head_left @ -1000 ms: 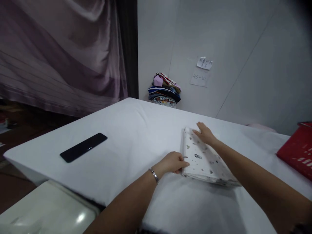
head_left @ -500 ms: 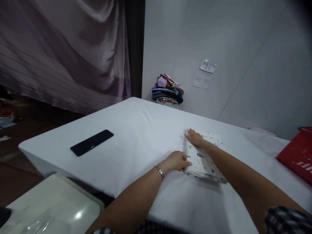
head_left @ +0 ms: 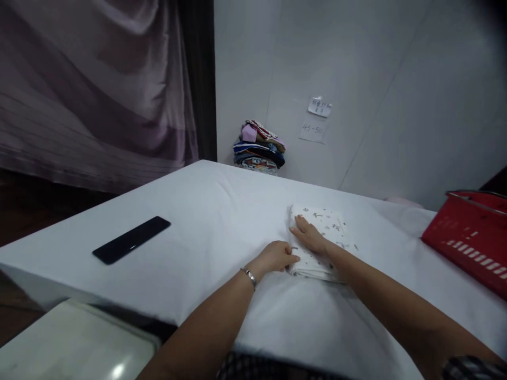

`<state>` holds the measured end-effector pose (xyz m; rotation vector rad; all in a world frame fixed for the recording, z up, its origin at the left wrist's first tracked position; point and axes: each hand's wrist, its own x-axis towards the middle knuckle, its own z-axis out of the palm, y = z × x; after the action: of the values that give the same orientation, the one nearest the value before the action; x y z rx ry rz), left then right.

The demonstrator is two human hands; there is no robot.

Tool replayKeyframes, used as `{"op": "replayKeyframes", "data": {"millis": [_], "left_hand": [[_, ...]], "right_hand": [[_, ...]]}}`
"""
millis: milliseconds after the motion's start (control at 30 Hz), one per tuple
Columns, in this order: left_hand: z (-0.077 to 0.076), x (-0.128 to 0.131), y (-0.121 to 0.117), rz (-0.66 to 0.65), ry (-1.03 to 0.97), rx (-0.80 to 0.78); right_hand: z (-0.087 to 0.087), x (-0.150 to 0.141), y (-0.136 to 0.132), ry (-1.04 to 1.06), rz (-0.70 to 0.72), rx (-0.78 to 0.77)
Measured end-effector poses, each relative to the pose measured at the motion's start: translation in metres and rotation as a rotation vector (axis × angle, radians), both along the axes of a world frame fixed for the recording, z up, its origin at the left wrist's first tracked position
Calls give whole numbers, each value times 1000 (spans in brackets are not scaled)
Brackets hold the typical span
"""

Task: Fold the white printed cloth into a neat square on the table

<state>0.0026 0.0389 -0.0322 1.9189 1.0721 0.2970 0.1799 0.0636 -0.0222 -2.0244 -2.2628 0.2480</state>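
Note:
A folded white cloth (head_left: 322, 217) with small dark printed motifs lies on the white-covered table. My right hand (head_left: 311, 236) rests flat on top of it, fingers stretched out. At the cloth's near left corner, my left hand (head_left: 277, 257) has its fingers curled, with the thumb on top of the edge and the fingertips partly hidden; it grips that corner. A metal bracelet circles the left wrist.
A black phone-like slab (head_left: 132, 240) lies on the table (head_left: 198, 211) at left. A red basket (head_left: 467, 237) stands at right. Behind the table rises a stack of folded clothes (head_left: 259, 148) by the wall. A pale glossy surface (head_left: 79, 338) sits at lower left.
The view has turned slightly right, so more of the red basket shows. My right hand has slid nearer to my left along the cloth, uncovering its far end. The left hand keeps its corner.

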Motion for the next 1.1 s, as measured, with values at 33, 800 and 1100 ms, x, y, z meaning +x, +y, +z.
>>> {"op": "replayKeyframes", "data": {"millis": [33,800,1100], "left_hand": [[0,1,0,7,2,-13],[8,5,-2,34,-6,-65],[4,5,-3,60,-29,-63]], "right_hand": [[3,9,-4,-10,-14,22],[-24,115,-3,-44,-296,77],[2,142,-24,323,-518,127]]}}
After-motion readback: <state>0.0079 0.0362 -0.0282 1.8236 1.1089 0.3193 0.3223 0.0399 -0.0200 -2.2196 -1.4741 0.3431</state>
